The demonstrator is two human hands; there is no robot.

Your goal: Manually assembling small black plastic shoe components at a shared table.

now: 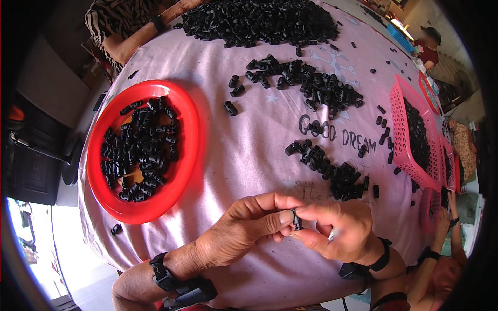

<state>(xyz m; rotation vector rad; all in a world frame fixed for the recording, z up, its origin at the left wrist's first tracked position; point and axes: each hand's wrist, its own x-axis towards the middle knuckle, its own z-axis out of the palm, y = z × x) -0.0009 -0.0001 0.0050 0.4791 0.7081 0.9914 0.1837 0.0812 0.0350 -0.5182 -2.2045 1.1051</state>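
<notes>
To the lower right of the red plastic basin [193, 135], one small black cylindrical plastic piece [298, 222], held up over the pink printed cloth [233, 166]. Gripped from the basin side by the thumb and fingers of the left hand [249, 225], pinched from the opposite side by the thumb and forefinger of the right hand [347, 228]. Within the basin, dozens of similar black pieces [142, 140], packed closely. Just below the basin, a lone piece [115, 229]. Right of the basin, well apart from its rim, a narrow cluster [320, 162]; to its upper right, a looser cluster [332, 90] and, farther up, a large black heap [259, 23]. Far right of the basin, a pink perforated basket [415, 168], with more black pieces inside. Above the basin, at the cloth's edge, a co-worker's forearm [137, 41] and zebra-striped top [111, 20].
</notes>
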